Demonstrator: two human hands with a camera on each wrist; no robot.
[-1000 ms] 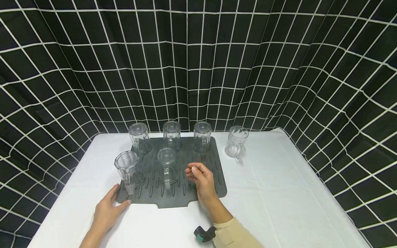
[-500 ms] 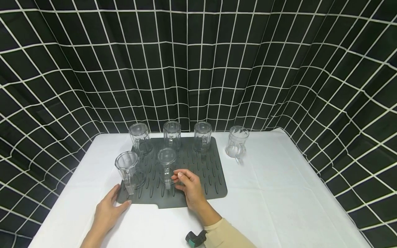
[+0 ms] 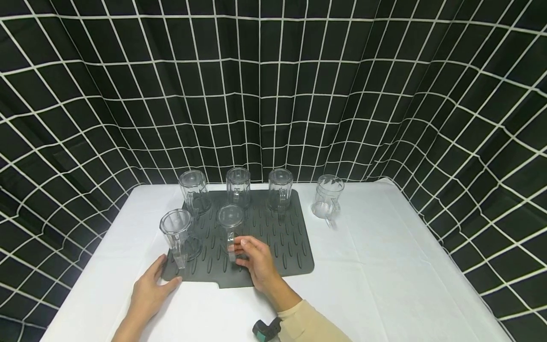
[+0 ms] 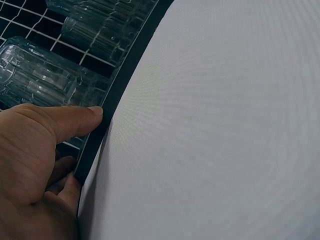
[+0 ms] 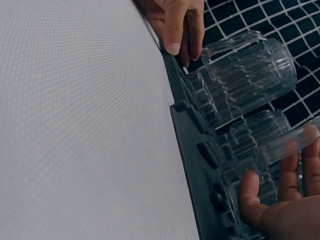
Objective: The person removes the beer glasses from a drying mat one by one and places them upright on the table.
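My right hand (image 3: pixel 259 264) is at the handle of the front middle glass mug (image 3: pixel 231 219), which stands upside down on a dark grey ridged drying mat (image 3: pixel 279 237). In the right wrist view, the fingers of this hand (image 5: pixel 287 212) curl at the clear handle (image 5: pixel 280 147) and show through it. My left hand (image 3: pixel 147 290) rests at the mat's front left corner, its thumb and fingers spread. The left wrist view shows the thumb (image 4: pixel 75 121) lying on the mat's edge. Just beyond that hand is the front left upturned mug (image 3: pixel 177 233).
Behind stand three more upturned glass mugs: back left (image 3: pixel 193 190), back middle (image 3: pixel 238 186) and back right (image 3: pixel 280 189). An upright glass mug (image 3: pixel 328 194) is on the white tablecloth (image 3: pixel 384 266), right of the mat. A black curtain with white grid lines (image 3: pixel 273 95) surrounds the table.
My right hand has moved left from over the mat to the front middle mug's handle, and its fingers have closed in there. The left hand has stayed at the mat's corner.
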